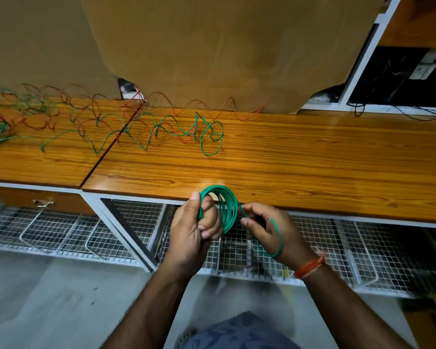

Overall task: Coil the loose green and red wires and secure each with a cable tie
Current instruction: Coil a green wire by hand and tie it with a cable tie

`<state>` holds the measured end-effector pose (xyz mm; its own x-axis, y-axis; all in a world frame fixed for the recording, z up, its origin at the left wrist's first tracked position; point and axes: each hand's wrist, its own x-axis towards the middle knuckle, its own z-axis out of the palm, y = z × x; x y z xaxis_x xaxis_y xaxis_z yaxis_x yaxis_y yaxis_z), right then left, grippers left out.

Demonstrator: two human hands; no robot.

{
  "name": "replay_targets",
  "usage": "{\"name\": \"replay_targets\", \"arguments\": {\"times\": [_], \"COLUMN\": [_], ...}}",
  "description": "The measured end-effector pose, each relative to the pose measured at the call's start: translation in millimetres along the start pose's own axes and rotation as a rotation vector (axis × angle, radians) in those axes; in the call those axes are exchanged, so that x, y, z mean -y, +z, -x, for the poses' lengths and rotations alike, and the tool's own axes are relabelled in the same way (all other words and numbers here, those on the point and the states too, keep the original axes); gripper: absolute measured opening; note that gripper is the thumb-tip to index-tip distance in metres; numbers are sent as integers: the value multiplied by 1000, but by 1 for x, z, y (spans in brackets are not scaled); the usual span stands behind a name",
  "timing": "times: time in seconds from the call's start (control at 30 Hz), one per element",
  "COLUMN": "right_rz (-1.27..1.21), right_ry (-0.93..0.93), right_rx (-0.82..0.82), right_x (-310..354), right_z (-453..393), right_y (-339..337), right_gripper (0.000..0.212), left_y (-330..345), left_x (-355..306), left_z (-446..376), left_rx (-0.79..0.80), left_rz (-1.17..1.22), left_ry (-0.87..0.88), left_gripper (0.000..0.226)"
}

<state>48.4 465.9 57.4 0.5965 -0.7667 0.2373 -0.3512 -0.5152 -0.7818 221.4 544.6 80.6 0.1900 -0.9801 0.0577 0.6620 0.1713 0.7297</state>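
Green coil (227, 207), red wire (207, 107), wood-grain bench (312, 167).

Loose wires (0, 117) cut off at left edge

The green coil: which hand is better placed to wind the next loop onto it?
Probably the right hand: it pinches the free green strand beside the green coil. The left hand already grips the coil.

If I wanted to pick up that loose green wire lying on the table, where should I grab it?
Probably at the round loop at its right end, coming straight down from above. That end lies flat and apart on the table, while further left the green wire tangles with the red wire.
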Motion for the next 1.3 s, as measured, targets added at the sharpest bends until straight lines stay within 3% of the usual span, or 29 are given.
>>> {"name": "replay_targets", "arguments": {"times": [0.2,0.33,0.43,0.53,0.63,0.7,0.87,1.0,1.07,1.17,1.3], "right_rz": [-194,-347,-382,-400,-426,-371,-225,-285,-397,-550,-666], "right_ry": [110,181,165,161,125,89,-112,-116,-59,-13,-6], "right_rx": [83,318,448,456,404,323,133,26,9,-21,-43], "right_x": [5,13,20,28,39,46,57,61,63,66,69], "right_z": [17,24,25,26,26,23,17,12,9,4,0], "right_y": [11,8,6,2,0,0,1,1,0,-1,0], "right_gripper": [22,3,12,27,18,24,18,6,4,8,25], "left_y": [-5,-8,-11,-14,-14,-17,-19,-18,-19,-22,-18], "left_x": [-9,-7,-4,0,2,7,14,12,12,11,9], "left_z": [-4,-5,-7,-8,-6,-4,-1,1,1,4,8], "left_rx": [-99,-160,-213,-252,-239,-217,-161,-109,-78,3,66], "left_rz": [130,104,-8,-235,-495,-610,-918,-967,-949,-976,-962], "left_ry": [14,56,101,157,198,209,270,335,318,304,288], "left_gripper": [36,31,29,31,39,37,42,41,51,74,73]}}
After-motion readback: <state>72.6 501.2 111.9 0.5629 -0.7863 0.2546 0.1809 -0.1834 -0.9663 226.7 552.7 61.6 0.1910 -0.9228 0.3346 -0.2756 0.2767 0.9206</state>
